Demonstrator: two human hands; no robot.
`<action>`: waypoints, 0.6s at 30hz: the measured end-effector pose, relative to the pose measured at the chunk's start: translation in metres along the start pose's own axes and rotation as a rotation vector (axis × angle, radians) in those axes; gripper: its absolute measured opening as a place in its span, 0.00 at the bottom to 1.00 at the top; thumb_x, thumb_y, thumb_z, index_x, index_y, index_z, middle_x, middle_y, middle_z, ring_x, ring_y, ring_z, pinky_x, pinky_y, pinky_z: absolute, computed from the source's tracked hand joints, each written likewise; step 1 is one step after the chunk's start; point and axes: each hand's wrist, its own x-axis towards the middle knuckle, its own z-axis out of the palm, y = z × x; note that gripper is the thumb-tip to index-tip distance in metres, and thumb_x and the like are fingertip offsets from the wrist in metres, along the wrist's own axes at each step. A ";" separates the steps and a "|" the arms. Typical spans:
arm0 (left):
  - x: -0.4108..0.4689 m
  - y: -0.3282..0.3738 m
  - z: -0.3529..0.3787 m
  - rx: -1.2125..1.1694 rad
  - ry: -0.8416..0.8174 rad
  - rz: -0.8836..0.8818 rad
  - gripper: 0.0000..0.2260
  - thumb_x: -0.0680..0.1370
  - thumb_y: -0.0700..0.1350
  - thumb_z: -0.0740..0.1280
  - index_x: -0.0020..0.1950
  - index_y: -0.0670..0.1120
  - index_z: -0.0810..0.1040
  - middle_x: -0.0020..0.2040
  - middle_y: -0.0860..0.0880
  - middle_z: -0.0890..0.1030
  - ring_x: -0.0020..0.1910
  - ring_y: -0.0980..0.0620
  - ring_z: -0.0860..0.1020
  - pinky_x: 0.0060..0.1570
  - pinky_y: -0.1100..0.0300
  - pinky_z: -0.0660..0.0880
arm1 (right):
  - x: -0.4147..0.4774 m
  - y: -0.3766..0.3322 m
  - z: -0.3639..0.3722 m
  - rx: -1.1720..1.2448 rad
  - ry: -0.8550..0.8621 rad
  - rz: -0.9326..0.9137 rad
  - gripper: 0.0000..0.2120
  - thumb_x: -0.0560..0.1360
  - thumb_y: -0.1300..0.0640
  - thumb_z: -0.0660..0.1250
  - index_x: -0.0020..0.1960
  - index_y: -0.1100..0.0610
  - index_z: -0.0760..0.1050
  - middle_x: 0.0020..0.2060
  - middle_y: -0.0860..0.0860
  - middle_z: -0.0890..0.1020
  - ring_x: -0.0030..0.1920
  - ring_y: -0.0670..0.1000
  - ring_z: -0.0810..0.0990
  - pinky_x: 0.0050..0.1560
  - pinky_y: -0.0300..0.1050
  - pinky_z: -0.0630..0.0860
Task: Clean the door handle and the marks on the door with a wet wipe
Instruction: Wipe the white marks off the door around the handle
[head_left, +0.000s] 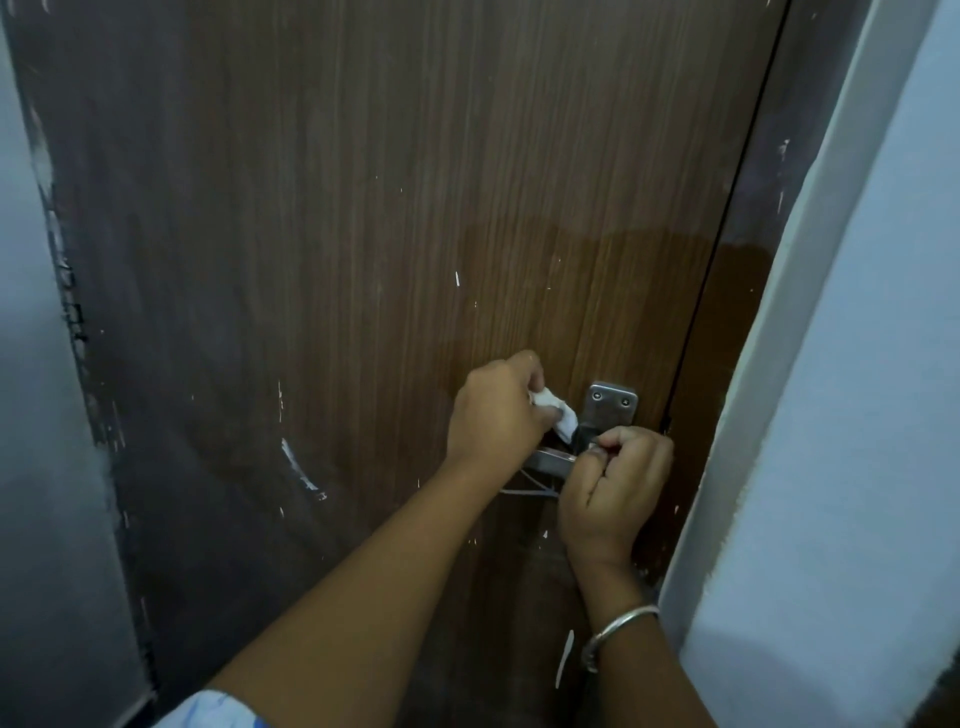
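Observation:
A brown wood-grain door (389, 208) fills the view. Its metal handle (550, 460) and screwed plate (612, 402) sit at the lower right. My left hand (493, 410) grips a crumpled white wet wipe (558, 415) and presses it against the handle's base, just left of the plate. My right hand (615, 488) is closed around the handle's lever, a silver bangle on its wrist. White paint marks (298, 467) streak the door left of the handle, and another white mark (565, 657) lies below it. A darker, damp-looking patch spreads above the plate.
The door frame (748, 364) and a pale blue wall (857, 415) stand close on the right. A grey wall (31, 415) with a rough painted edge borders the door on the left.

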 end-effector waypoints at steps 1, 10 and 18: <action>0.000 -0.001 -0.002 -0.037 0.022 -0.046 0.12 0.68 0.45 0.74 0.40 0.53 0.71 0.35 0.54 0.75 0.33 0.59 0.76 0.30 0.62 0.74 | 0.000 0.000 -0.001 -0.006 -0.006 0.000 0.07 0.69 0.63 0.54 0.40 0.64 0.70 0.40 0.58 0.71 0.41 0.45 0.65 0.42 0.29 0.63; -0.016 0.003 0.003 0.207 0.003 0.246 0.06 0.75 0.39 0.66 0.50 0.43 0.80 0.47 0.46 0.77 0.42 0.50 0.77 0.37 0.59 0.75 | 0.001 0.000 -0.002 -0.067 -0.039 -0.004 0.08 0.69 0.63 0.54 0.40 0.66 0.70 0.39 0.61 0.71 0.39 0.52 0.67 0.41 0.37 0.62; -0.017 -0.027 -0.039 0.387 -0.297 0.362 0.23 0.75 0.49 0.51 0.70 0.52 0.68 0.69 0.51 0.69 0.63 0.54 0.66 0.57 0.56 0.61 | 0.000 -0.001 -0.004 -0.086 -0.056 -0.023 0.07 0.70 0.63 0.54 0.41 0.64 0.70 0.40 0.60 0.71 0.40 0.50 0.66 0.41 0.36 0.61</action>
